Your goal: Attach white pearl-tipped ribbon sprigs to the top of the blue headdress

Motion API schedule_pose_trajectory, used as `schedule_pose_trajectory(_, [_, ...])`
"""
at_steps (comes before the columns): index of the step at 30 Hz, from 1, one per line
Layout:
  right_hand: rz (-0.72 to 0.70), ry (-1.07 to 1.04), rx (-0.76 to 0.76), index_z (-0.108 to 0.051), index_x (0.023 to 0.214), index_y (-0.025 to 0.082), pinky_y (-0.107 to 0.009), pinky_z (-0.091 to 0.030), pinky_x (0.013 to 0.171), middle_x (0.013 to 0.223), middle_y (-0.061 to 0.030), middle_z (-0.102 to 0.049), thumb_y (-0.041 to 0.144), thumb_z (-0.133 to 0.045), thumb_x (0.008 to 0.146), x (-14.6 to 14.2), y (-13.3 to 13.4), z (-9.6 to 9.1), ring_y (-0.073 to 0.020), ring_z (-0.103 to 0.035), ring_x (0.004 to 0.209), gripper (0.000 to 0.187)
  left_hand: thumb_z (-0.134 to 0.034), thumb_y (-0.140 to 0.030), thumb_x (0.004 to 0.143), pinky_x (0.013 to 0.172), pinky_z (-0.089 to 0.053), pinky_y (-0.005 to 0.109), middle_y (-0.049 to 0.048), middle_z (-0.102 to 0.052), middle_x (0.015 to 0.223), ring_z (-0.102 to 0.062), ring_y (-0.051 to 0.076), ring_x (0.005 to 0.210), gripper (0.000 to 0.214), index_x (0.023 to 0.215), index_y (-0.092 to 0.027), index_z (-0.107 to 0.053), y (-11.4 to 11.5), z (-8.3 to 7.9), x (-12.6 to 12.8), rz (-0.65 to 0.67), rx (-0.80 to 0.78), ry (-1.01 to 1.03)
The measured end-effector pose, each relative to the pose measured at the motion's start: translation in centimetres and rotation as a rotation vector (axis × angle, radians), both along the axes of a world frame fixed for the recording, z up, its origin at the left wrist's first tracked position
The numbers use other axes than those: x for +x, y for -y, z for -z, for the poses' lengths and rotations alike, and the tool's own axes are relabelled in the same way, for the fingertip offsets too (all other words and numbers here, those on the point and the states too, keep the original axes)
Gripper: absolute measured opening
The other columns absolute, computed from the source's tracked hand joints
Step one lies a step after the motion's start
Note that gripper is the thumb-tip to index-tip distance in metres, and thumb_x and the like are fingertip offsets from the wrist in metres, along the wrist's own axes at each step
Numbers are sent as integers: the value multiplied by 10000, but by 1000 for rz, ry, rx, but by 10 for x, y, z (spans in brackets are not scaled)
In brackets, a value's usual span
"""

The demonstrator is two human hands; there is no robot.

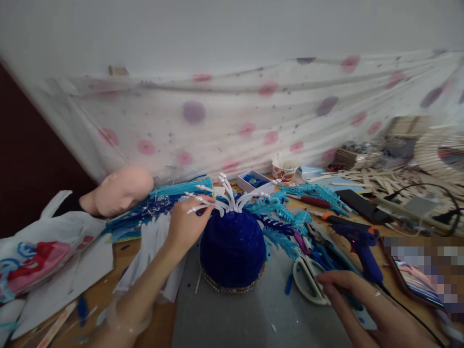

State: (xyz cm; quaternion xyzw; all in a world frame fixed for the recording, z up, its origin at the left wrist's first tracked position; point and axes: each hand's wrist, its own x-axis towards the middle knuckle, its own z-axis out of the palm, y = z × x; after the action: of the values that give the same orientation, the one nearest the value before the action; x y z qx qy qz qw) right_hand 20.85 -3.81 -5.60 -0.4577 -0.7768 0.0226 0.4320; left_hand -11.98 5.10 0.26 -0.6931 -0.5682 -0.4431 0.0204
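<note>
A dark blue dome-shaped cap (pixel 232 251) stands on a grey mat (pixel 253 314), topped by white curved sprigs with pearl tips (pixel 228 195). My left hand (pixel 186 224) pinches one of these white sprigs at the cap's upper left, fingers closed on it. My right hand (pixel 339 285) lies low at the right, fingers curled on the handles of white scissors (pixel 308 280). Light blue feather-like pieces (pixel 282 212) fan out to the cap's right.
A blue glue gun (pixel 362 249) lies right of the scissors, with its cable trailing. A mannequin head (pixel 121 191) rests at the left. A small box (pixel 253 181), a paper cup (pixel 284 170), wooden sticks (pixel 380 179) and a phone (pixel 413 280) crowd the table.
</note>
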Motion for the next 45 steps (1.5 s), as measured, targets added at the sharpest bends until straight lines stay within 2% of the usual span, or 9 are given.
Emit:
schedule_pose_trajectory(5, [-9, 9, 83, -648, 962, 274, -134, -568, 600, 804, 19, -746, 223, -548, 939, -19, 0, -16, -126, -740, 669, 114, -634, -183, 839, 830, -580, 309, 8, -821, 906, -765, 208, 841, 151, 840, -242, -773, 0, 8, -2, 76, 72, -14])
schedule_pose_trajectory(12, [-38, 6, 60, -675, 957, 257, -190, -569, 613, 847, -23, -746, 235, -565, 943, -33, 4, -28, -160, -734, 705, 113, -614, -103, 830, 814, -574, 299, 10, -812, 876, -754, 191, 835, 196, 818, -240, -753, -4, 14, -4, 152, 149, -18])
schedule_pose_trajectory(18, [-203, 58, 81, -675, 966, 233, -233, -553, 643, 837, -34, -715, 177, -567, 939, -88, -16, -62, -156, -697, 716, 125, -650, -150, 858, 826, -566, 325, 36, -787, 884, -731, 198, 859, 126, 819, -226, -743, -10, 15, -8, 170, 193, 4])
schedule_pose_trajectory(21, [-198, 92, 54, -677, 923, 220, -243, -529, 618, 823, -36, -699, 162, -534, 941, -113, -27, -70, -158, -681, 711, 156, -642, -165, 875, 811, -558, 317, 33, -767, 892, -717, 188, 852, 128, 845, -229, -749, -10, 15, -10, 184, 165, -7])
schedule_pose_trajectory(24, [-155, 76, 27, -672, 920, 206, -244, -508, 619, 798, -27, -677, 172, -536, 947, -119, -28, -67, -151, -658, 692, 142, -612, -172, 900, 828, -544, 313, 43, -771, 947, -718, 192, 895, 158, 904, -229, -759, -7, 15, -13, 212, 111, -43])
schedule_pose_trajectory(28, [-70, 37, -13, -669, 915, 199, -243, -492, 609, 745, -7, -648, 171, -554, 944, -107, -23, -53, -142, -631, 640, 122, -581, -179, 910, 824, -534, 347, 89, -781, 980, -727, 242, 919, 185, 912, -197, -765, -4, 11, -14, 233, 12, -110])
schedule_pose_trajectory(33, [-116, 68, -3, -668, 1035, 193, -283, -545, 703, 914, -64, -689, 158, -561, 945, -110, -30, -39, -176, -669, 778, 144, -599, -177, 872, 813, -520, 357, 80, -796, 941, -731, 261, 901, 167, 835, -206, -759, -1, 1, -12, 229, -76, -124])
schedule_pose_trajectory(37, [-168, 90, 29, -655, 1070, 193, -363, -571, 833, 1047, -110, -673, 142, -557, 940, -123, -34, -35, -230, -670, 965, 171, -634, -164, 813, 780, -514, 330, 33, -805, 852, -739, 238, 838, 134, 774, -226, -746, 1, -2, -8, 175, -117, -53])
schedule_pose_trajectory(45, [-196, 90, 11, -657, 1070, 161, -414, -587, 829, 1079, -139, -662, 100, -561, 921, -125, -32, -32, -258, -656, 969, 188, -687, -274, 721, 576, -486, 268, 12, -787, 690, -727, 213, 671, 100, 699, -215, -765, -5, -19, -2, -27, -253, 125])
